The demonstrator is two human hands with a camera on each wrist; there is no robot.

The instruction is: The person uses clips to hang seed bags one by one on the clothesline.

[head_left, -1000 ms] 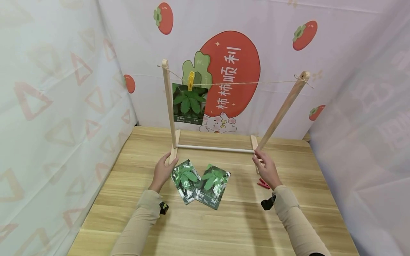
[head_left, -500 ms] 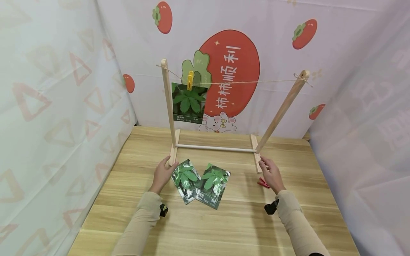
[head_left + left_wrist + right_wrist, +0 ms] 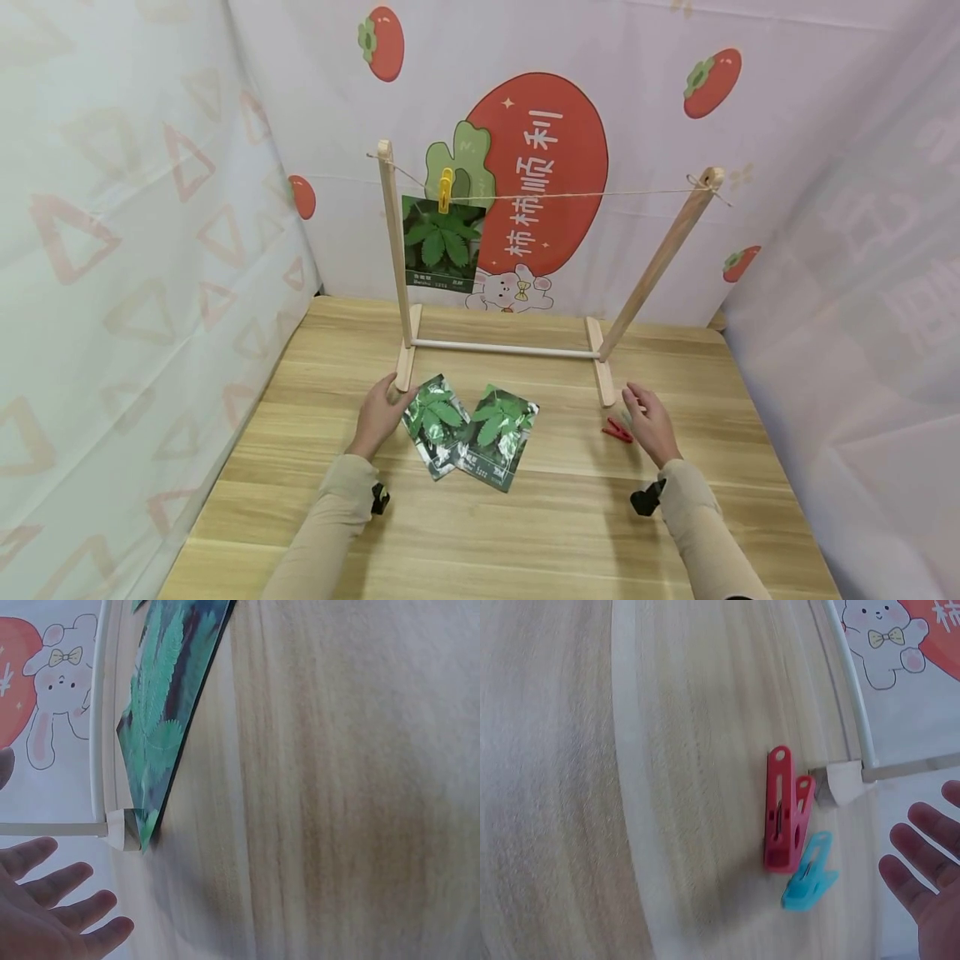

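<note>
My left hand [image 3: 378, 417] is by the front end of the wooden rack's [image 3: 406, 367] left foot, fingers spread in the left wrist view. Beside it, two glossy leaf-print cards [image 3: 498, 433] lie overlapping on the table. My right hand [image 3: 651, 421] hovers right of the rack's other foot with nothing in its fingers. Near it lie a red clothespin [image 3: 781, 814] and a light blue clothespin [image 3: 808, 877], the blue one mostly hidden in the head view. A yellow clothespin [image 3: 446, 190] holds a third leaf-print card [image 3: 442, 242] on the string [image 3: 570, 195].
Two slanting uprights carry the string, and a white rod [image 3: 506, 348] joins the rack's feet. Behind the wooden table [image 3: 480, 542] hangs a fruit-print cloth [image 3: 645, 67]; pale cloth walls [image 3: 135, 275] stand on both sides.
My right hand has come off the rack's right foot and moved right and toward me. The left hand has drawn back slightly along the left foot. Rack and cards look unmoved.
</note>
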